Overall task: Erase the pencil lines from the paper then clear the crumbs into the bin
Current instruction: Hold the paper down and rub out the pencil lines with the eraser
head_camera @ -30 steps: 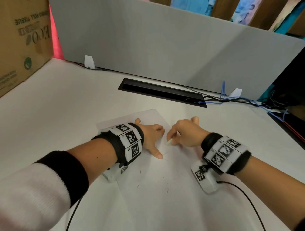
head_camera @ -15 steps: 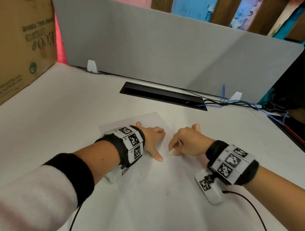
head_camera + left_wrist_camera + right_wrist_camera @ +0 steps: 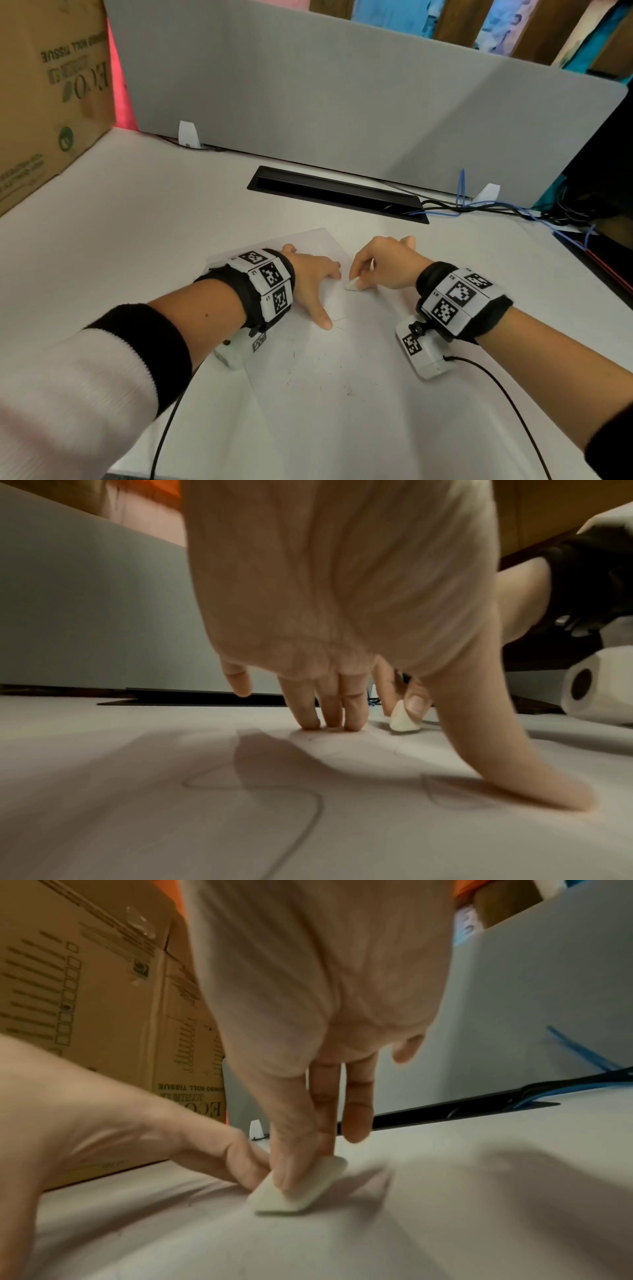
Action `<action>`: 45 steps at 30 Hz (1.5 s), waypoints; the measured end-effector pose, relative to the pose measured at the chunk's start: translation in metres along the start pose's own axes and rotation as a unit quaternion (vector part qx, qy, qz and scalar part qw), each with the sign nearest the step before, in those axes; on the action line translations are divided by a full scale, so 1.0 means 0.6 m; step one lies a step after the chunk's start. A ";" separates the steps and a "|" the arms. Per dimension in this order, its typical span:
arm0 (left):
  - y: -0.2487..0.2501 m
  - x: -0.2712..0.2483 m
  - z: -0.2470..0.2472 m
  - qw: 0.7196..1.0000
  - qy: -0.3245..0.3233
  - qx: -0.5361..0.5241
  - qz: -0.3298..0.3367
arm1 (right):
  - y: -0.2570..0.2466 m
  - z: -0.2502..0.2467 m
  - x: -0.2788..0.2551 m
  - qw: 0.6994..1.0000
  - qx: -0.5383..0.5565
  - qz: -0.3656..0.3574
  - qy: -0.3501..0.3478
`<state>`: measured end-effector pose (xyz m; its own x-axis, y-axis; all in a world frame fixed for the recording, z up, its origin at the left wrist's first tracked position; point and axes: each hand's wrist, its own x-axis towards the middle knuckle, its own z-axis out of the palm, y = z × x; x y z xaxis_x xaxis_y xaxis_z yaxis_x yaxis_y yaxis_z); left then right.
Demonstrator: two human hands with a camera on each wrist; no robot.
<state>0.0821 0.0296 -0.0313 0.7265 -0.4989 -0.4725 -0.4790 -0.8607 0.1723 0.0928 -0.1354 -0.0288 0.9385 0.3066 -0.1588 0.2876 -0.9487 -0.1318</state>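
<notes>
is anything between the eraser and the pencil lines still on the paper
Partly. The left hand presses flat on the paper right beside the eraser, and the left wrist view shows pencil lines beneath its palm.

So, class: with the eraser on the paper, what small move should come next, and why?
Probably keep the left hand pressing the paper flat while the right hand rubs the eraser toward the pencil lines under the left palm. Those curves are plainly unerased in the left wrist view.
</notes>
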 end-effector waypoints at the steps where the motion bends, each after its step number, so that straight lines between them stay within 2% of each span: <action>1: -0.003 -0.002 -0.001 1.000 -0.010 0.007 0.000 | -0.006 0.000 0.002 1.000 -0.005 -0.006 -0.008; 5: -0.014 0.001 0.006 1.000 -0.023 0.008 0.005 | -0.017 0.000 -0.004 0.999 -0.031 -0.019 -0.019; 10: -0.013 0.001 0.003 0.999 -0.028 0.025 0.007 | -0.011 0.002 -0.041 0.994 -0.036 -0.054 -0.088; 15: -0.013 0.001 0.005 0.999 -0.030 0.021 0.005 | -0.020 -0.009 -0.007 0.999 -0.037 -0.039 -0.005; 17: -0.014 0.002 0.005 0.999 -0.027 0.024 0.005 | -0.020 -0.003 -0.009 0.999 -0.039 -0.028 -0.010; 23: -0.016 0.001 0.007 0.999 -0.030 0.018 0.007 | -0.009 0.006 -0.068 0.995 -0.023 -0.045 -0.088; 28: -0.010 -0.002 0.005 0.999 -0.029 0.026 0.001 | -0.023 -0.004 -0.028 1.000 -0.018 -0.010 -0.005; 32: -0.010 -0.006 0.006 0.999 -0.032 0.014 -0.006 | -0.025 0.014 -0.051 0.999 -0.031 -0.018 -0.033; 35: -0.006 -0.008 0.009 0.999 -0.029 0.016 -0.013 | -0.020 0.017 -0.083 0.998 0.001 -0.025 -0.059; 39: 0.002 -0.018 0.015 0.999 -0.021 0.033 -0.034 | -0.002 0.011 -0.082 0.995 0.096 -0.013 0.022; 45: 0.004 -0.038 0.036 0.999 0.008 -0.012 -0.033 | -0.015 0.007 -0.069 0.995 0.095 -0.035 -0.021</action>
<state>0.0538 0.0409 -0.0388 0.7637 -0.4426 -0.4699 -0.4180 -0.8938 0.1624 0.0507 -0.1390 -0.0254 0.9071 0.3790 -0.1829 0.3077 -0.8939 -0.3260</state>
